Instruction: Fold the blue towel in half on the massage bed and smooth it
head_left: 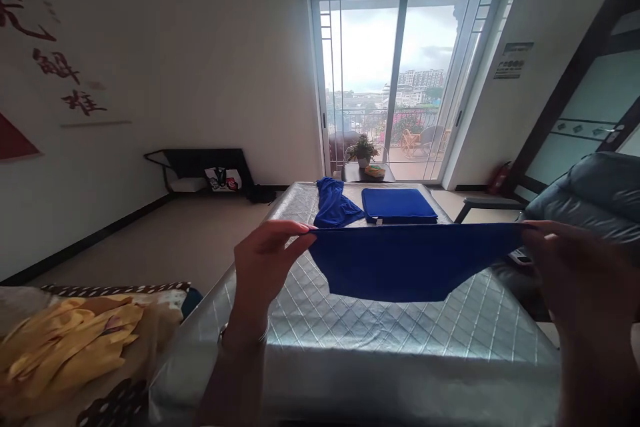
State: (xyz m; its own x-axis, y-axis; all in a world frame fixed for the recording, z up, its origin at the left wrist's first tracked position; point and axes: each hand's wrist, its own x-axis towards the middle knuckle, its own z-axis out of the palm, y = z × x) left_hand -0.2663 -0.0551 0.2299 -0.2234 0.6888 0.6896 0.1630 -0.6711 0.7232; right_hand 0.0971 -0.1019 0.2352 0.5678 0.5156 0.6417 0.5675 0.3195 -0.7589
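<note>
A dark blue cloth (390, 263) is stretched between my two hands above the silver quilted table cover (360, 327). My left hand (267, 253) pinches its left upper corner between thumb and fingers. At the other end my right hand (565, 260) grips the right upper corner, its fingers partly in shadow. The cloth's top edge is pulled straight, and its lower part hangs down, narrowing toward the bottom. Beyond it on the covered table lie a neat stack of folded blue cloth (400, 205) and a crumpled blue cloth (335, 205) to the left of the stack.
Yellow clothing (75, 340) lies heaped at the lower left. A black leather chair (595, 193) stands close on the right. Past the table's far end, a small table (353, 175) holds a potted plant (363, 150) before the glass sliding door (360, 80).
</note>
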